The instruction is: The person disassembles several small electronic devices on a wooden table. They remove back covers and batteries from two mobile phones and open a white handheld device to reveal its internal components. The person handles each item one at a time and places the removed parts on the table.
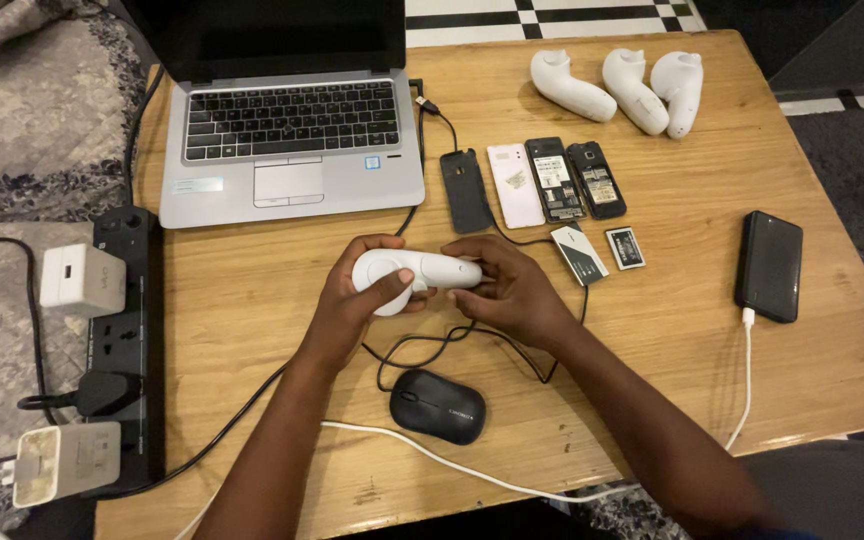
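I hold a white handheld controller above the middle of the wooden table. My left hand wraps its round end, thumb resting on the flat disc. My right hand pinches the narrow handle end. Directly below my hands lies a looped black cable, and a black mouse sits nearer to me.
An open laptop stands at the back left. Three more white controllers lie at the back right. Opened phones, back covers and batteries lie in the middle. A black power bank with a white cable sits right. A power strip with chargers hangs left.
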